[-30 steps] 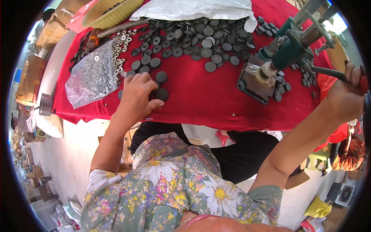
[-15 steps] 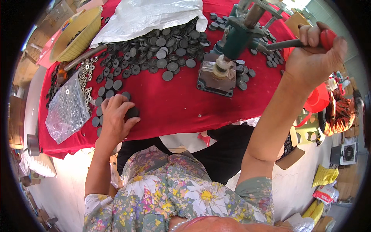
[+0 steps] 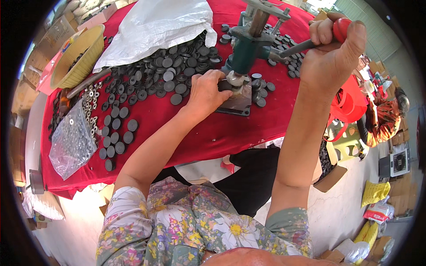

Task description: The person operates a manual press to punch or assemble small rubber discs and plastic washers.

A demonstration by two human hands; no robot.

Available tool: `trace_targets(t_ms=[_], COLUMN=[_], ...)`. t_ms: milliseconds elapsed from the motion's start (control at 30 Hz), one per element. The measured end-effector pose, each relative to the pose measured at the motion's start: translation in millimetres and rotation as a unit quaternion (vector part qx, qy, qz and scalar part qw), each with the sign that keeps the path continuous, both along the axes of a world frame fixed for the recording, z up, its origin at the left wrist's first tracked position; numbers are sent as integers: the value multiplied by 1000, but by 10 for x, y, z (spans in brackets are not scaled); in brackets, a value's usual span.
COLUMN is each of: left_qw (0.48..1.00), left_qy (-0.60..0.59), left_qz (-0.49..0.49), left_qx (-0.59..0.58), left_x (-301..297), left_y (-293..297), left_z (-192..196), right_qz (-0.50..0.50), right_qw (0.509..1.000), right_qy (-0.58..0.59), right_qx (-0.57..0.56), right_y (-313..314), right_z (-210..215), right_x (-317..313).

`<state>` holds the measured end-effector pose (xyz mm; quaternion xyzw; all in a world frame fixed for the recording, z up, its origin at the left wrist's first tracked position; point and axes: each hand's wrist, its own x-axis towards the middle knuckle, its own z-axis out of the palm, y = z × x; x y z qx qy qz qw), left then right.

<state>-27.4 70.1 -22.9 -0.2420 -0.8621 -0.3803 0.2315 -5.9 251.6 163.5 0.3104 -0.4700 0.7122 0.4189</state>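
My left hand (image 3: 205, 94) is at the green hand press (image 3: 245, 53), with a black round disc (image 3: 224, 85) pinched between thumb and fingers, next to the pale seat under the ram. The disc is partly hidden by the fingers. On the right, my right hand (image 3: 330, 62) is closed round the press lever (image 3: 297, 48) near its red ball knob (image 3: 341, 29). Beneath the ram lies the press's flat base plate (image 3: 239, 107). Several black discs (image 3: 262, 93) lie just right of the press.
A big heap of black discs (image 3: 166, 73) spreads from under a white sack (image 3: 155, 31) over the red cloth (image 3: 177, 137). Loose discs (image 3: 115, 137) lie at left, beside metal washers and a clear bag (image 3: 73, 139) of small metal parts. A yellow basket (image 3: 82, 66) stands far left.
My left hand has moved from the loose discs at left over to the press, bringing a disc. My right hand stays on the lever. The whole view has shifted slightly.
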Motion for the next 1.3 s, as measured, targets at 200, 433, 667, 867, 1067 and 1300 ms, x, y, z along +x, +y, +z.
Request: trace_targets(t_ms=[200, 433, 667, 867, 1067, 1300], left_qw=[999, 994, 999, 994, 948, 932], left_qy=[5, -71, -23, -66, -83, -118], left_qz=[22, 13, -20, 72, 207, 218], left_qx=[30, 81, 18, -40, -226, -265], left_x=[-43, -104, 306, 837, 1085, 1097], left_y=[168, 205, -436, -1598, -2242, -2069], left_z=[16, -75, 202, 568, 275, 168], right_qz=[-9, -26, -196, -238, -111, -95], right_qw=[1000, 1000, 972, 952, 989, 994], right_qy=[13, 7, 59, 61, 15, -51], right_qx=[5, -17, 114, 181, 93, 1], right_y=[49, -55, -62, -2, 192, -148], right_z=[-10, -43, -1570, -1491, -432, 134], right_x=[-36, 40, 793, 765, 358, -2])
